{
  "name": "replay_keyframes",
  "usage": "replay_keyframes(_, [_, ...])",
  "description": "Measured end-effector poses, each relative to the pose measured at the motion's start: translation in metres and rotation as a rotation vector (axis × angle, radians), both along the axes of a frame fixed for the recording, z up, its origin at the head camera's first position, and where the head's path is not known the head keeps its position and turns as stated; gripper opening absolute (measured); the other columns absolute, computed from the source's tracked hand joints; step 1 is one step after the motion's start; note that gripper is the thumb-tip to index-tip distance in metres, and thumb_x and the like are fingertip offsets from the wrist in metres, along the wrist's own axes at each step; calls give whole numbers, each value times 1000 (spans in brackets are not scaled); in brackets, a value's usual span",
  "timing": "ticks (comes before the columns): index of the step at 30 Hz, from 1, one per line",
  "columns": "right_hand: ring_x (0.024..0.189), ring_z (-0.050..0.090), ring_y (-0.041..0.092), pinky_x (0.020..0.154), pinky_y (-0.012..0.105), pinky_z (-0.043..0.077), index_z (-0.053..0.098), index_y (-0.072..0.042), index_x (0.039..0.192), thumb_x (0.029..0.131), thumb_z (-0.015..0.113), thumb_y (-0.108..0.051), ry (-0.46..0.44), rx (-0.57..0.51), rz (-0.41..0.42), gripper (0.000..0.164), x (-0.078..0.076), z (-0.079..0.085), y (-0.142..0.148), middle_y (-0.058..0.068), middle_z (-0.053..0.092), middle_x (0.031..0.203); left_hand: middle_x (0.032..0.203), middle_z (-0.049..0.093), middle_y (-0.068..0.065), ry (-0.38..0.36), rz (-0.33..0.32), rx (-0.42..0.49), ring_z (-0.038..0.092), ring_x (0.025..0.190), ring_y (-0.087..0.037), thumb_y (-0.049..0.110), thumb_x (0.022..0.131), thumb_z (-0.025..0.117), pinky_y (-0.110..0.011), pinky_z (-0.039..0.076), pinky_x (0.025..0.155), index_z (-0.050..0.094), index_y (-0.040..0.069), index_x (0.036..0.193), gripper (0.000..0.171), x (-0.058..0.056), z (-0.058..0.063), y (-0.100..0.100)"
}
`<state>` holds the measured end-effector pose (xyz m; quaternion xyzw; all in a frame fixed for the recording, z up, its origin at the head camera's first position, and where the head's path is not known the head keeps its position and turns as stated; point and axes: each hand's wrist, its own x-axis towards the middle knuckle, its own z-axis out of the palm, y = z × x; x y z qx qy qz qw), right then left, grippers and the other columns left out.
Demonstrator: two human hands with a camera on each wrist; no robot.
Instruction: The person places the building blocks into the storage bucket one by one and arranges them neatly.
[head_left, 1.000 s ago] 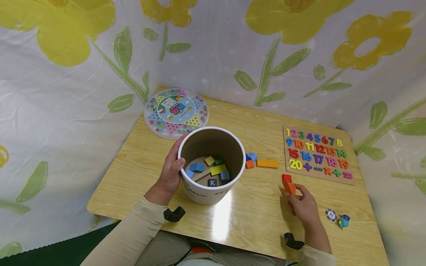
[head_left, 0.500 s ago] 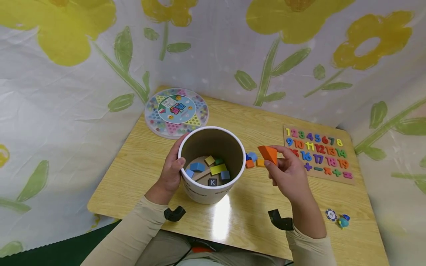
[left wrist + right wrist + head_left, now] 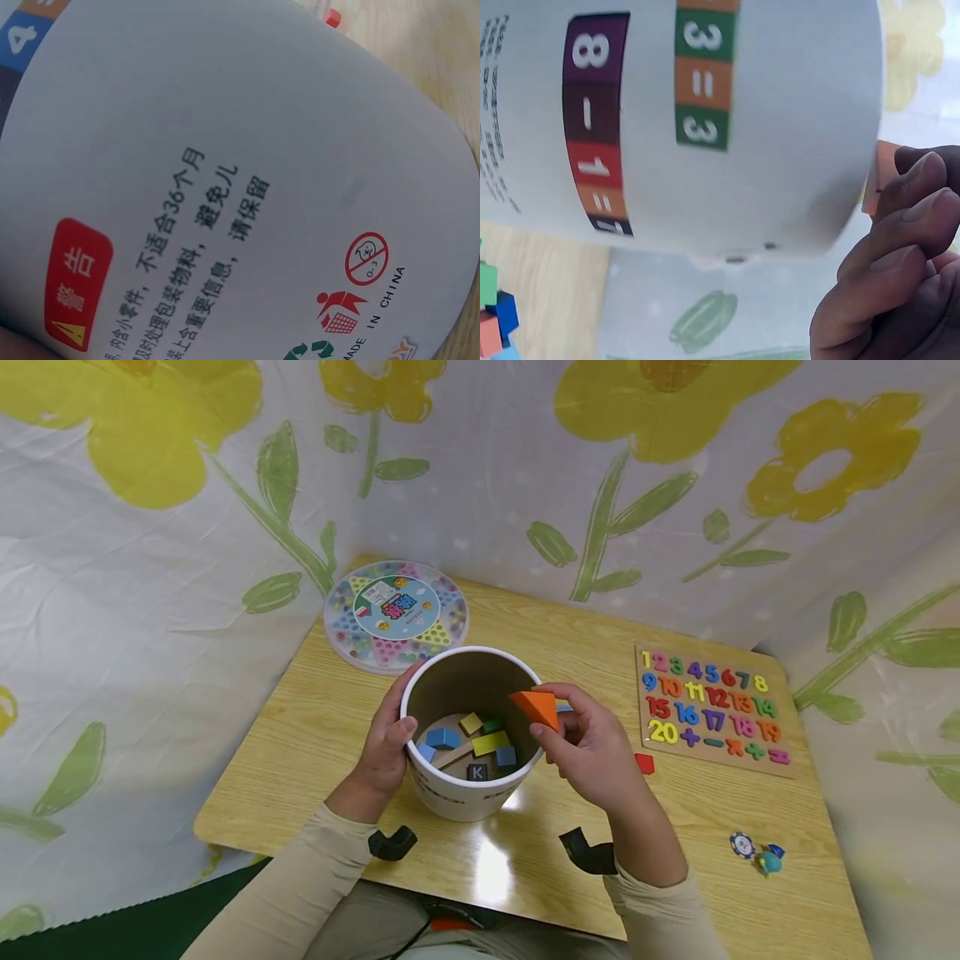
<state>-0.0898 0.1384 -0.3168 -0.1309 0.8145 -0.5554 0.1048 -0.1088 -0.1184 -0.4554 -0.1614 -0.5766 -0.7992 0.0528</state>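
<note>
A white bucket [image 3: 457, 799] stands on the table, with several coloured blocks on its floor, among them a yellow block [image 3: 491, 742] and a dark block marked K [image 3: 477, 772]. My left hand [image 3: 384, 760] grips the bucket's left rim, thumb over the edge. In my right hand [image 3: 592, 747] an orange triangular block [image 3: 537, 706] is pinched between thumb and fingers, at the bucket's right rim. The right wrist view has the curled fingers [image 3: 892, 277] beside the bucket wall [image 3: 802, 112], the block partly hidden. Printed bucket wall [image 3: 247, 97] fills the left wrist view.
A number board [image 3: 712, 710] lies at the right, with a red block [image 3: 644, 763] below it. A round game board [image 3: 397, 614] is behind the bucket. A poker chip [image 3: 742, 845] and a small teal toy [image 3: 769, 862] lie near the right edge. Loose blocks [image 3: 489, 315] sit beside the bucket.
My right hand has lifted the orange triangular block from beside the red block and carried it left to the bucket's rim. The left hand has stayed on the bucket.
</note>
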Motion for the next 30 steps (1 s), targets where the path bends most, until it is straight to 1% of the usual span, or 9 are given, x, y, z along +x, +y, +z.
replay_keyframes(3, [54, 51, 21, 47, 31, 46, 54, -17, 127, 89, 63, -10, 3, 57, 22, 39, 0, 0, -5, 13, 60, 72, 149, 30, -8, -4, 7, -13, 24, 134, -38, 26, 81, 45, -56, 24, 103, 30, 18, 149, 70, 0, 0, 0])
replay_keyframes(6, [53, 48, 19, 46, 29, 42, 54, -16, 128, 89, 63, -11, 26, 79, 33, 41, 0, -3, -6, 10, 56, 68, 149, 30, -7, -8, 7, -18, 24, 134, -37, 25, 81, 45, -56, 24, 103, 30, 18, 149, 69, 0, -1, 0])
replay_keyframes(9, [52, 47, 19, 45, 28, 40, 53, -16, 129, 89, 62, -9, 43, 61, 37, 42, -1, -5, -6, 8, 54, 66, 149, 31, -8, -11, 8, -19, 24, 134, -37, 23, 81, 43, -53, 25, 103, 30, 18, 149, 69, 0, -1, -1])
replay_keyframes(14, [52, 49, 20, 46, 29, 42, 53, -17, 130, 88, 62, -8, 48, 19, 40, 44, 0, -9, -2, 9, 54, 66, 149, 30, -9, -12, 5, -23, 23, 134, -39, 21, 81, 42, -51, 25, 104, 30, 17, 149, 69, 0, 0, -1])
replay_keyframes(21, [53, 47, 18, 46, 29, 43, 52, -13, 131, 89, 62, -7, 60, -41, -37, 44, -2, -18, 15, 11, 53, 66, 149, 30, -9, -9, 3, -25, 22, 134, -40, 22, 81, 42, -50, 25, 104, 30, 18, 149, 68, 1, 1, 1])
replay_keyframes(22, [52, 46, 18, 45, 29, 43, 52, -11, 131, 89, 62, -6, 68, -50, -47, 44, -3, -21, 19, 12, 53, 66, 149, 30, -9, -6, 5, -25, 22, 134, -40, 22, 81, 41, -50, 25, 104, 30, 18, 149, 68, 1, 1, 1])
replay_keyframes(24, [49, 45, 19, 43, 30, 42, 52, -14, 131, 89, 61, -7, 79, -63, -76, 44, -7, -32, 29, 14, 53, 65, 149, 30, -9, -2, 12, -31, 22, 134, -40, 21, 81, 42, -50, 25, 104, 30, 18, 149, 68, 1, 1, 1])
replay_keyframes(27, [45, 43, 20, 41, 31, 41, 54, -21, 130, 90, 61, -11, 87, -45, -137, 42, -13, -53, 46, 16, 52, 63, 149, 30, -8, 2, 25, -45, 23, 134, -39, 22, 82, 42, -53, 24, 104, 30, 18, 149, 68, 1, 0, 1])
replay_keyframes(30, [43, 43, 20, 40, 33, 41, 54, -29, 129, 91, 60, -18, 69, -14, -217, 40, -18, -74, 62, 16, 52, 63, 149, 31, -5, -5, 47, -79, 25, 135, -36, 25, 83, 43, -58, 22, 104, 29, 21, 149, 68, 2, 0, 1])
